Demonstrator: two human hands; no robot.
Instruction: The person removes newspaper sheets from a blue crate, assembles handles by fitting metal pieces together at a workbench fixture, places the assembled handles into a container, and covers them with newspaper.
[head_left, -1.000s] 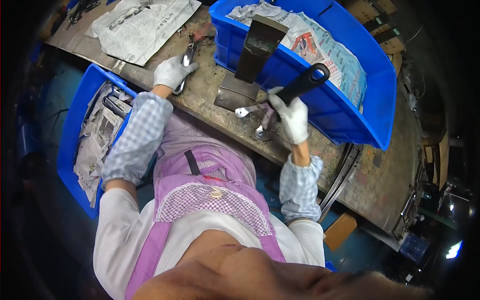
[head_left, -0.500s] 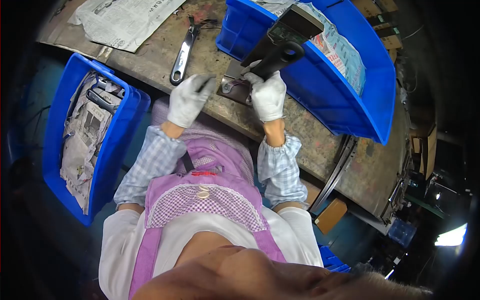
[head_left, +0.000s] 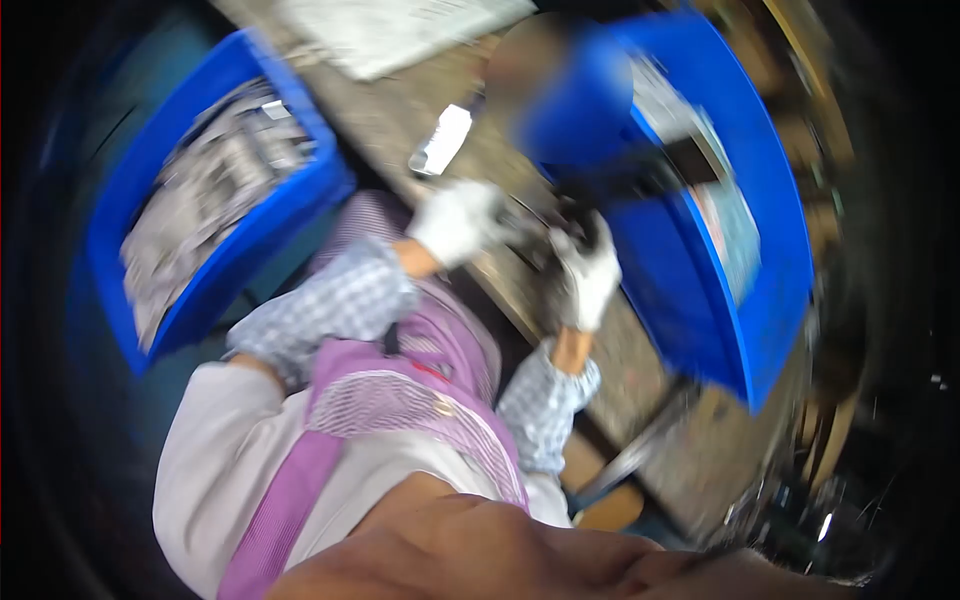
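The view is smeared by motion. My left hand [head_left: 458, 222], in a white glove, is near the bench's front edge, its fingers blurred beside a dark object. To its right, my gloved right hand [head_left: 588, 262] has its fingers bent around something dark that I cannot make out. A dark metal block [head_left: 640, 175] stands just beyond my right hand, in front of the large blue bin. A shiny metal piece [head_left: 443, 138] lies on the bench [head_left: 385, 110] above my left hand.
A blue bin [head_left: 330, 172] with newspaper and metal parts stands at the left. The large blue bin [head_left: 655, 265] on the bench's right holds printed paper. A newspaper sheet [head_left: 400, 28] lies at the back. Curved metal strips [head_left: 635, 450] are at the lower right.
The view has turned and blurred. My left hand let go of the shiny piece and moved right, close to my right hand. The black-handled tool in my right hand no longer shows clearly.
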